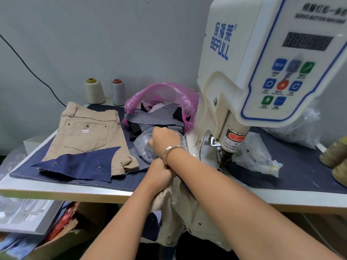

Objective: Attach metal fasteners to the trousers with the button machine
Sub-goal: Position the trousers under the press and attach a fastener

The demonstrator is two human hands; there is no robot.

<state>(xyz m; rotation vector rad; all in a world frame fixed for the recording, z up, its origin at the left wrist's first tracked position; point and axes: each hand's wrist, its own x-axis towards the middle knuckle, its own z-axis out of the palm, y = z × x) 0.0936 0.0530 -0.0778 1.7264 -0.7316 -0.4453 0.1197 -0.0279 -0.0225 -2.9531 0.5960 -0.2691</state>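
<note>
While the right hand [165, 139] reaches to about eleven o'clock of the button machine [259, 72] and digs into a clear plastic bag [144, 145], its fingertips are blurred and buried in the plastic, so whether they pinch anything cannot be told. Its forearm crosses over the left hand [159, 173], hiding most of those fingers; what shows is curled tight, gripping a bunch of beige trousers [180, 209] at the front edge of the table [75, 190]. Those trousers hang off the edge and downward, their lower part cut off in shadow. A second, folded pair of trousers [88, 132] lies at nine o'clock of the hands, with a dark blue denim scrap [80, 166] overlapping its near end. A pink bag [165, 94] of fabric offcuts sits at twelve o'clock, just behind the clear one. Two thread cones [105, 91] stand by the wall. Bare denim-covered tabletop lies open at three o'clock, beyond another crumpled clear bag [255, 156] beside the machine's punch.
</note>
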